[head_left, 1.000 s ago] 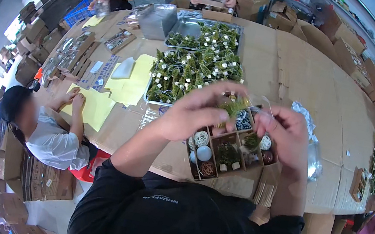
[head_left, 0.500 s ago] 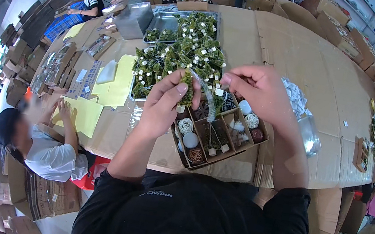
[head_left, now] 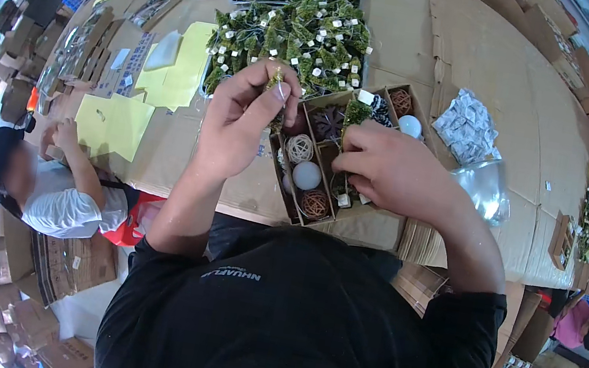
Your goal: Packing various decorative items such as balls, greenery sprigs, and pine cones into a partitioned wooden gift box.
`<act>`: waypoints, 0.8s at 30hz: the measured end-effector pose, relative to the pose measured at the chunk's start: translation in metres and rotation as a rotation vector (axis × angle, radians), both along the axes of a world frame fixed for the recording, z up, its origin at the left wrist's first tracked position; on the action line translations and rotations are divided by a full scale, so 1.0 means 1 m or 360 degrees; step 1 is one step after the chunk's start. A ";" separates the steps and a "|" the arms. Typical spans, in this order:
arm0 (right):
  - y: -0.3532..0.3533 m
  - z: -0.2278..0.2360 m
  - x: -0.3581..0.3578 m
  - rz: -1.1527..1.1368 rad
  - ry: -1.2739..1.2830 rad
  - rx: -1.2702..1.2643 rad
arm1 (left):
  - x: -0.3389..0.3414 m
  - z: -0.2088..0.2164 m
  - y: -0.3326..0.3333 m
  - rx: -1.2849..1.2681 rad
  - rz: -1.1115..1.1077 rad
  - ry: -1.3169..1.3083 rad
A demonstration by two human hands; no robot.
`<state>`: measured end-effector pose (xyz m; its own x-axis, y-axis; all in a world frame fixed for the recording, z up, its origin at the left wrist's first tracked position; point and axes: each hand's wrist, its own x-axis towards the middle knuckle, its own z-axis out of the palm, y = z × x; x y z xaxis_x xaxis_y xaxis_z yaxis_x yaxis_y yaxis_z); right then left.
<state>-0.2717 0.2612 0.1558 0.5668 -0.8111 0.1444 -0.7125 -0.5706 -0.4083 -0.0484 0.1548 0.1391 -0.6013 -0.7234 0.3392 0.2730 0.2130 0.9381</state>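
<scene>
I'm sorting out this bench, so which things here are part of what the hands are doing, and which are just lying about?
In hand:
left hand pinching small gold piece
right hand on compartmented box

Lying about:
tray of green sprigs
yellow sheets
silver packets

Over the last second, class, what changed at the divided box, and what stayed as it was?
The left hand rose off the box, pinching a small gold piece. The right hand lowered onto the box's middle. The box kept its balls, and the tray of green sprigs stayed behind it.
</scene>
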 end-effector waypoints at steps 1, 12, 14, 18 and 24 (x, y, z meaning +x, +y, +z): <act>-0.001 -0.004 0.000 -0.0006 0.0010 -0.0013 | -0.001 0.000 0.001 0.0029 -0.0007 0.0008; -0.003 0.039 0.003 -0.0594 -0.2367 0.1331 | -0.017 0.012 0.016 -0.0108 -0.0012 -0.0120; -0.004 0.042 0.002 -0.0635 -0.2190 0.1099 | -0.024 0.017 0.018 -0.0113 0.0045 -0.0099; -0.008 0.041 0.011 -0.0580 -0.1348 0.0301 | -0.037 0.029 0.020 -0.0144 0.0225 -0.0102; -0.013 0.036 0.010 -0.0688 -0.1084 -0.0256 | -0.045 0.022 0.017 -0.0233 0.0286 -0.0097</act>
<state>-0.2612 0.2480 0.1916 -0.0450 -0.8778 0.4770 -0.5084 -0.3909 -0.7673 -0.0938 0.1713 0.1613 -0.4896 -0.7666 0.4155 0.1624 0.3880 0.9072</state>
